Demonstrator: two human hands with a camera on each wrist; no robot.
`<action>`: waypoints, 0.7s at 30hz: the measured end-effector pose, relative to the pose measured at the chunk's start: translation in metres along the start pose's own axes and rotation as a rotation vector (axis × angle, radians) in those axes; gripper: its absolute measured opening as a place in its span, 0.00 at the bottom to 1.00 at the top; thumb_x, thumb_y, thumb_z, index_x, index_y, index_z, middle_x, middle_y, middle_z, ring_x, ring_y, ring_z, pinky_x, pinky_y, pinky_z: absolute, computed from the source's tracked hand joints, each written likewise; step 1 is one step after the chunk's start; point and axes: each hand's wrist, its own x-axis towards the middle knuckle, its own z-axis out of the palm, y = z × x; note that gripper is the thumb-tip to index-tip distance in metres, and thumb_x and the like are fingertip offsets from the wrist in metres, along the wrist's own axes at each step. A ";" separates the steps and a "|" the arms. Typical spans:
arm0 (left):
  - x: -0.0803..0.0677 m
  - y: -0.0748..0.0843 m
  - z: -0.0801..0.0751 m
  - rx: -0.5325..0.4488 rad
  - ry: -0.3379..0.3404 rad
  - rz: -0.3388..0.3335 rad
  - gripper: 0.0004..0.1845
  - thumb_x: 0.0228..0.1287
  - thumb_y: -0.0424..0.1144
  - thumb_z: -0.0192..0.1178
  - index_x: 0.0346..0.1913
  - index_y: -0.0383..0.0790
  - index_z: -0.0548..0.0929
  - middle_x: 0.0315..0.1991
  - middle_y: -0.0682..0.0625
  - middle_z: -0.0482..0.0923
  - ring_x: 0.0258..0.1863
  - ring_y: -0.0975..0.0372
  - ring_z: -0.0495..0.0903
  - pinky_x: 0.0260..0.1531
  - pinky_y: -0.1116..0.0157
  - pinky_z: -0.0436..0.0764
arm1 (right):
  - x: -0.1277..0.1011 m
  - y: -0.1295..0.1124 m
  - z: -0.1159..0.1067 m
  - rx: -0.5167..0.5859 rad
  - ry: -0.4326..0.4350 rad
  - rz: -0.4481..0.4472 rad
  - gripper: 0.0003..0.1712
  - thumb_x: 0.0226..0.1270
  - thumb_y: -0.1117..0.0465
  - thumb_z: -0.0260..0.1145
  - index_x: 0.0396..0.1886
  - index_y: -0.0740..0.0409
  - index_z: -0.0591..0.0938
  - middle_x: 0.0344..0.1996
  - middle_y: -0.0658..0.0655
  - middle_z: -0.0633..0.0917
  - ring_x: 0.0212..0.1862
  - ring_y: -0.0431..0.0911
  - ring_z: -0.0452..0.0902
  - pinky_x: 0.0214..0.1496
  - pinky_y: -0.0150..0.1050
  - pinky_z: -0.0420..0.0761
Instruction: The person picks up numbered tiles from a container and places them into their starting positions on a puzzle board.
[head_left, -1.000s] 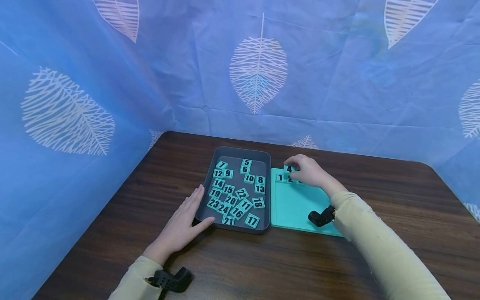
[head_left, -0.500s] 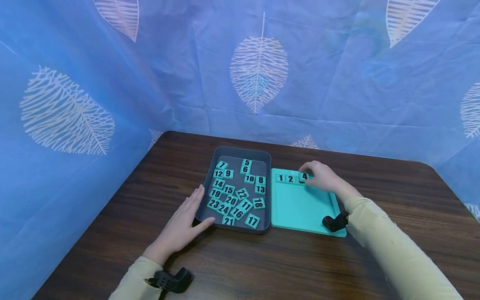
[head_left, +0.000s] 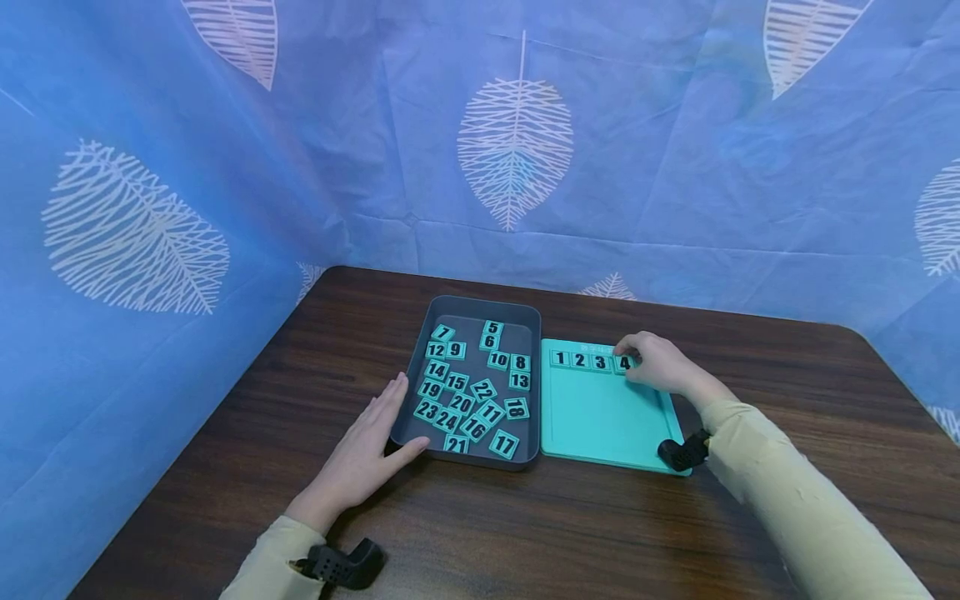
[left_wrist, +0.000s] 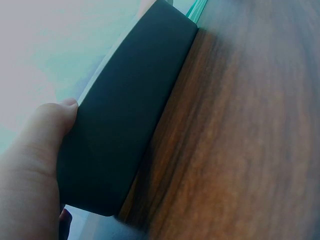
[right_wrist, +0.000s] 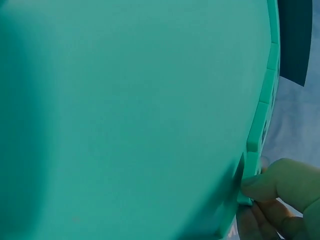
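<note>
Since a second ago the right hand carried the 4 tile from the board's 11 o'clock corner rightward; now it sits in the top row just right of the 3, fingertips pinching it. The left hand lies flat, fingers spread, against the gray tray at 7 o'clock.

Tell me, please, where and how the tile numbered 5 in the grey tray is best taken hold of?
Tile 5 lies flat, butted against tile 6. Probably come from above and pinch its free left and right edges with two fingers; the grey tray wall blocks any sideways approach.
</note>
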 end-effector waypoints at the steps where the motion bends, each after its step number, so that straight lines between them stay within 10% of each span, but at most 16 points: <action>1: 0.000 0.000 0.000 -0.001 0.001 0.001 0.48 0.65 0.63 0.53 0.77 0.43 0.44 0.76 0.47 0.42 0.74 0.54 0.44 0.69 0.48 0.49 | 0.000 0.000 0.000 -0.004 0.000 0.000 0.18 0.59 0.74 0.63 0.50 0.73 0.78 0.49 0.71 0.75 0.51 0.63 0.71 0.46 0.55 0.75; 21: 0.000 -0.001 0.001 -0.014 -0.002 0.005 0.48 0.64 0.63 0.53 0.77 0.45 0.43 0.76 0.47 0.42 0.74 0.54 0.44 0.69 0.48 0.49 | -0.001 -0.001 0.001 -0.024 0.017 -0.030 0.17 0.58 0.75 0.64 0.49 0.73 0.79 0.46 0.70 0.76 0.45 0.59 0.74 0.42 0.50 0.77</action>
